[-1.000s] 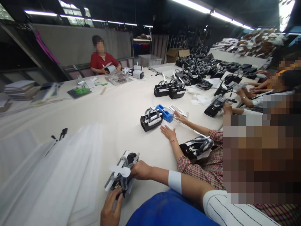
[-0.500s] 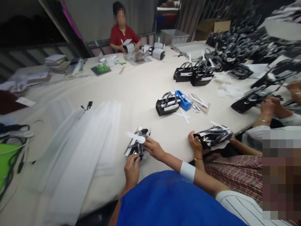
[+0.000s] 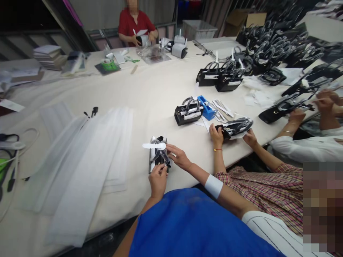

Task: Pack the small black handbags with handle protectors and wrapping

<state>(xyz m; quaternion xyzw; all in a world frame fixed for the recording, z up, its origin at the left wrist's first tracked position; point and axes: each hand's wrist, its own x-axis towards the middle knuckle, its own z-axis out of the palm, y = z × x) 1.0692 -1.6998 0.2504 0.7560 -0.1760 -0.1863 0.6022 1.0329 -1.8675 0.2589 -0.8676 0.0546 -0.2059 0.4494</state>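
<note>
The black bag point(image 3: 160, 157) has swung straighter, and I'd steady it evenly, left hand point(image 3: 157, 181) pinching its near end, right hand point(image 3: 180, 157) touching its side, grip unclear to me.

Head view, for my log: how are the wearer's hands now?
Left hand: at the near end of the black bag; grip unclear.
Right hand: at the bag's right side; grip unclear.

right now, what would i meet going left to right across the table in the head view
White sheets, nearest black handbag, standing handbag next to the blue holder, wrapped handbag held by the plaid-sleeved co-worker, slanting handbag by the white-sleeved co-worker.
</note>
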